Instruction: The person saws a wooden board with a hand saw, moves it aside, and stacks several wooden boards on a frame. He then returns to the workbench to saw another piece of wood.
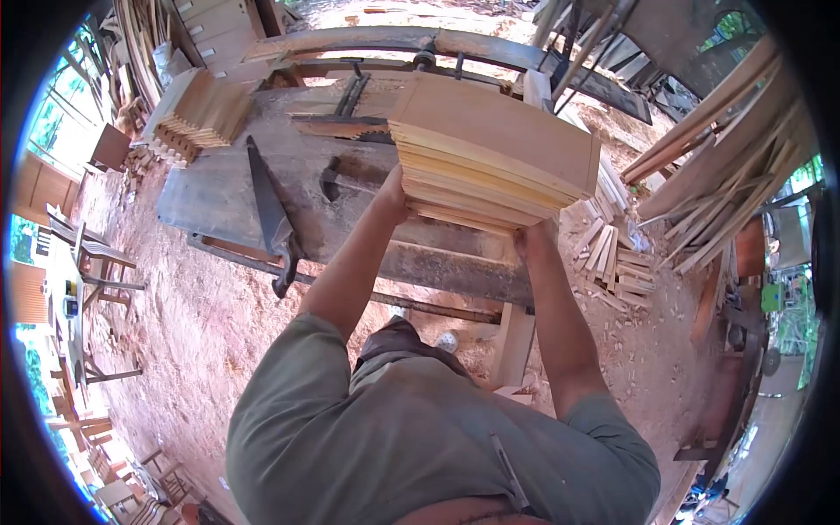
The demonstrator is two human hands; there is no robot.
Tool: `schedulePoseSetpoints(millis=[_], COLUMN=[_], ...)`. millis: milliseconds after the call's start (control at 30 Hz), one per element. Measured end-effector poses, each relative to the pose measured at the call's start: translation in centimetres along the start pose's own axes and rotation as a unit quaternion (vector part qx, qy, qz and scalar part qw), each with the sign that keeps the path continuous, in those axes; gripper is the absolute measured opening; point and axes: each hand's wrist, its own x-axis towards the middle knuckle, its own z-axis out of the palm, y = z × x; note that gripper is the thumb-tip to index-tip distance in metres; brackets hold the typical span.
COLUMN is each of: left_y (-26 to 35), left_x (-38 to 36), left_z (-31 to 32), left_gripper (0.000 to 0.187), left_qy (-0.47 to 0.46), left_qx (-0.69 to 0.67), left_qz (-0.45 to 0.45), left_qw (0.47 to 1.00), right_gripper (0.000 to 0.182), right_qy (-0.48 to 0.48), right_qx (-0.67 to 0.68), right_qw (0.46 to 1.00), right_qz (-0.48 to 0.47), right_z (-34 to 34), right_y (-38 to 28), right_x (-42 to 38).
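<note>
A thick stack of flat wooden boards [494,162] is in both my hands, above the far side of the workbench [201,192]. My left hand [398,198] is closed around the stack's near left corner, its fingers partly hidden. At the near right corner, my right hand [535,238] grips the stack from its lower edge, with fingertips out of sight beneath. Left of the stack, a hammer [331,179] lies on the bench. A handsaw [267,201] lies farther left, its handle over the near edge.
Another stack of notched boards [199,114] sits at the bench's far left end. Short wood offcuts [612,262] lie piled on the dusty floor to the right. Long planks [744,149] lean at the far right. A wooden chair [103,262] stands at the left.
</note>
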Motion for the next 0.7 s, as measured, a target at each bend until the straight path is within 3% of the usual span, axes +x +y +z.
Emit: schedulePoseSetpoints(millis=[133, 167, 300, 367, 400, 467, 600, 700], left_y=[3.5, 2.4, 2.2, 0.1, 0.2, 3.3, 2.7, 2.2], left_x=[1.9, 3.0, 7.6, 11.2, 12.3, 11.3, 13.4, 13.7], left_z=[-0.9, -3.1, -5.9, -9.1, -9.7, -8.1, -9.7, -9.6], left_gripper=[0.049, 0.049, 0.054, 0.057, 0.057, 0.046, 0.042, 0.039], left_qy=[-0.030, -0.074, -0.038, -0.032, -0.035, 0.069, 0.049, 0.048], left_qx=[-0.046, 0.108, 0.012, 0.100, 0.101, -0.005, -0.020, -0.096], left_qz=[0.018, 0.190, 0.096, 0.179, 0.172, -0.081, -0.107, -0.078], left_qw=[0.998, 0.973, 0.995, 0.978, 0.979, 0.994, 0.993, 0.991], right_gripper=[0.039, 0.038, 0.034, 0.032, 0.032, 0.035, 0.037, 0.037], right_qy=[0.006, 0.007, 0.018, -0.073, -0.066, 0.005, -0.006, 0.002], right_qx=[0.029, 0.027, 0.023, 0.033, 0.035, 0.026, 0.005, 0.004], right_qw=[0.999, 0.998, 0.997, 0.996, 0.996, 0.996, 0.998, 0.998], right_qz=[0.036, 0.049, 0.077, 0.046, 0.049, 0.089, 0.062, 0.067], right_z=[3.8, 4.4, 6.4, 7.1, 7.6, 8.6, 9.9, 10.1], right_y=[0.7, 1.3, 2.7, 3.7, 3.9, 3.5, 3.2, 3.3], right_x=[4.7, 5.2, 7.4, 7.9, 8.4, 8.9, 9.2, 9.6])
